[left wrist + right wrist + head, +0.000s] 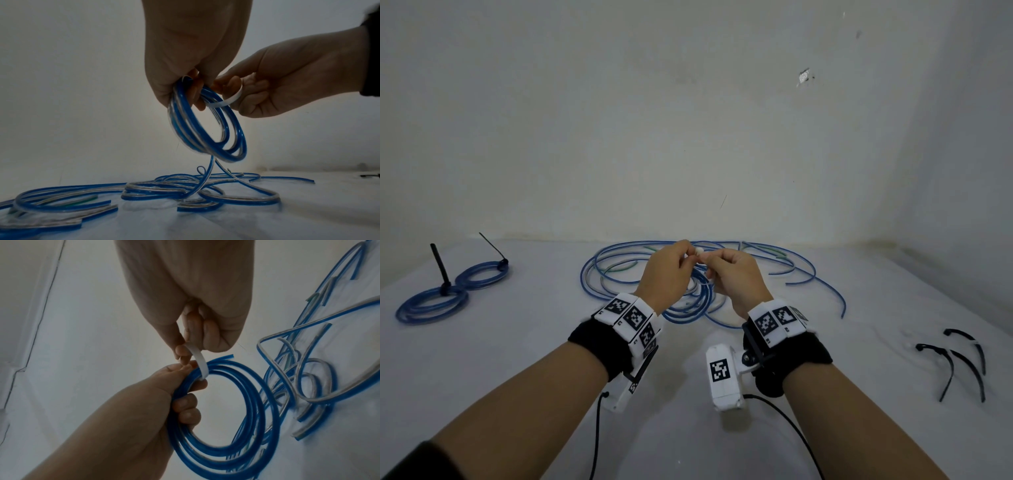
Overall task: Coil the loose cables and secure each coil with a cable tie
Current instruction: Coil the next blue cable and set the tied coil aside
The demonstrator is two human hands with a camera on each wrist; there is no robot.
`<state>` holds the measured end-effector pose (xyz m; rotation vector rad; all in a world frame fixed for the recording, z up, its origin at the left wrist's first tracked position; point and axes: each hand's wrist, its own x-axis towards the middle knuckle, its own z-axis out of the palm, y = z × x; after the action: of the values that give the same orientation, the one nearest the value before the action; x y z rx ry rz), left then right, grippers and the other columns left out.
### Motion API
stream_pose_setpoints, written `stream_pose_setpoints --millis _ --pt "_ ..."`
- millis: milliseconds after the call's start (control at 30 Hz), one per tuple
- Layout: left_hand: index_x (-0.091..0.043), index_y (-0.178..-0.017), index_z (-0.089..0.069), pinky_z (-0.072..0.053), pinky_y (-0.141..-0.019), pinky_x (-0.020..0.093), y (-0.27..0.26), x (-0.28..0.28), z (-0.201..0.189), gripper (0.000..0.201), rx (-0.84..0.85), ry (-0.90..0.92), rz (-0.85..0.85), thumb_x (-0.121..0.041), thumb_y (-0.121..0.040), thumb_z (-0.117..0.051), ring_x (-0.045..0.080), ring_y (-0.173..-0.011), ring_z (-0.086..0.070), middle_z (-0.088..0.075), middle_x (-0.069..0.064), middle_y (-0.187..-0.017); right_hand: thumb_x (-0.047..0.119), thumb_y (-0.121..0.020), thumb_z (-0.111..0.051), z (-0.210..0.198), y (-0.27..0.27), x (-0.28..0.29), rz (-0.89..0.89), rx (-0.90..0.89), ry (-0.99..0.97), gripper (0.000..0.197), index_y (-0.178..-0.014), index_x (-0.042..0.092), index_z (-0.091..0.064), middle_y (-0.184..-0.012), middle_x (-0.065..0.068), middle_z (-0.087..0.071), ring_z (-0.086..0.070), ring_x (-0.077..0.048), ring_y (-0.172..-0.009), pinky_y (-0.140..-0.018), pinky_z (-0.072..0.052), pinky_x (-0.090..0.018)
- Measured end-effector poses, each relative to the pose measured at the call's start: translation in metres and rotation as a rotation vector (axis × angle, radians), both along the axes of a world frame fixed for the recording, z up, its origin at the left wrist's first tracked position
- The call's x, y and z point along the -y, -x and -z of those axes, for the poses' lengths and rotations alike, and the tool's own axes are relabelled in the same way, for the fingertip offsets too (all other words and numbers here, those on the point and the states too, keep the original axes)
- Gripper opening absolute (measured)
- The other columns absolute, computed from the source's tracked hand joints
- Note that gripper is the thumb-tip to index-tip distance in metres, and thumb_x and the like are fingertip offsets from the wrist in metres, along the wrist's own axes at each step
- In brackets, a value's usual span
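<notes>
Both hands are raised above the worktop (pixel 722 394), meeting over the heap of loose cables (pixel 619 270). Left hand (pixel 664 274): fingers curled around one side of a small blue coil (pixel 207 126), which hangs below the fist clear of the surface; in the left wrist view one strand trails from the coil's lowest point down into the heap. Right hand (pixel 736 277): thumb and fingers pinch a white cable tie (pixel 199 361). In the right wrist view the tie's strap curves down from these fingers and wraps the coil's strands just beside the left thumb; a cut end of blue cable juts out next to the strap. In the head view a small white piece shows between the fingertips of the two hands.

Loose cables, blue with clear and some green lengths, lie spread at the rear centre of the white worktop, near the wall (pixel 688 120). Two finished coils (pixel 448 291) lie at far left, touching each other, each bound by a black tie whose tail sticks upward. Three spare black ties (pixel 959 359) lie at far right, well apart from the heap. Marker-covered bands and small camera units are strapped on both wrists.
</notes>
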<state>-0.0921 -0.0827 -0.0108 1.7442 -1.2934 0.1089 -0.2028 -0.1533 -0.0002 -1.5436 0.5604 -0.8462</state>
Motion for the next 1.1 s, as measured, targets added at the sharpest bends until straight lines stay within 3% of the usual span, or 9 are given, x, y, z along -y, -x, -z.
stream_pose_setpoints --millis 233,400,600,667,800,900,1100 --pt "-0.013 -0.085 -0.059 -0.025 -0.050 0.020 0.0008 0.0016 0.0026 0.013 0.147 0.043 -0.013 -0.012 -0.095 -0.050 0.005 -0.052 -0.038 -0.042 -0.012 -0.057 0.008 -0.088 -0.061 -0.0060 0.0009 -0.0021 -0.011 0.062 -0.150 0.024 -0.064 0.008 -0.057 -0.056 -0.005 -0.046 -0.032 -0.005 -0.033 -0.036 -0.025 -0.017" --pt "-0.007 -0.086 -0.061 -0.036 -0.064 0.027 -0.0011 0.0036 0.0037 0.014 0.155 0.039 -0.023 -0.012 -0.094 -0.051 0.017 -0.072 -0.047 -0.056 0.007 -0.078 0.010 -0.088 -0.061 -0.0042 0.0001 -0.0023 -0.017 0.035 -0.132 0.022 -0.067 0.010 -0.056 -0.056 -0.005 -0.047 -0.033 -0.004 -0.033 -0.036 -0.026 -0.017" --pt "-0.006 -0.093 -0.068 -0.048 -0.072 0.028 0.0009 0.0014 0.0010 0.014 0.060 0.116 -0.023 -0.010 -0.092 -0.054 0.017 -0.078 -0.057 -0.063 0.008 -0.090 0.011 -0.090 -0.061 -0.0053 0.0003 0.0015 -0.060 0.024 -0.126 0.025 -0.065 0.010 -0.056 -0.055 -0.004 -0.047 -0.031 -0.005 -0.033 -0.035 -0.024 -0.017" --pt "-0.006 -0.094 -0.068 -0.048 -0.070 0.024 0.0023 0.0011 0.0000 0.012 0.023 0.137 -0.024 -0.008 -0.090 -0.056 0.015 -0.077 -0.057 -0.065 0.007 -0.091 0.010 -0.089 -0.060 -0.0053 -0.0002 0.0022 -0.059 0.024 -0.134 0.024 -0.066 0.010 -0.057 -0.054 -0.004 -0.046 -0.031 -0.005 -0.033 -0.035 -0.024 -0.017" --pt "-0.010 -0.089 -0.064 -0.037 -0.053 0.009 0.0043 0.0004 0.0000 0.005 -0.064 0.159 -0.015 -0.011 -0.090 -0.059 0.003 -0.056 -0.050 -0.060 -0.003 -0.072 0.010 -0.089 -0.060 -0.0038 0.0007 0.0024 -0.065 0.030 -0.128 0.023 -0.066 0.010 -0.058 -0.055 -0.003 -0.046 -0.032 -0.004 -0.034 -0.037 -0.024 -0.018" --pt "-0.009 -0.089 -0.063 -0.038 -0.054 0.007 0.0047 0.0016 0.0014 0.005 -0.104 0.160 -0.009 -0.012 -0.090 -0.059 0.000 -0.058 -0.050 -0.056 -0.012 -0.071 0.010 -0.088 -0.060 -0.0022 0.0014 0.0034 -0.068 0.045 -0.129 0.022 -0.066 0.010 -0.058 -0.055 -0.003 -0.045 -0.030 -0.005 -0.035 -0.037 -0.023 -0.018" --pt "-0.008 -0.091 -0.063 -0.039 -0.057 0.005 0.0060 0.0045 0.0006 0.006 -0.181 0.159 -0.020 -0.013 -0.090 -0.060 -0.001 -0.061 -0.051 -0.055 -0.014 -0.072 0.010 -0.088 -0.061 0.0001 0.0029 0.0057 -0.074 0.044 -0.124 0.014 -0.076 0.003 -0.062 -0.055 -0.003 -0.044 -0.028 -0.006 -0.036 -0.038 -0.021 -0.018"
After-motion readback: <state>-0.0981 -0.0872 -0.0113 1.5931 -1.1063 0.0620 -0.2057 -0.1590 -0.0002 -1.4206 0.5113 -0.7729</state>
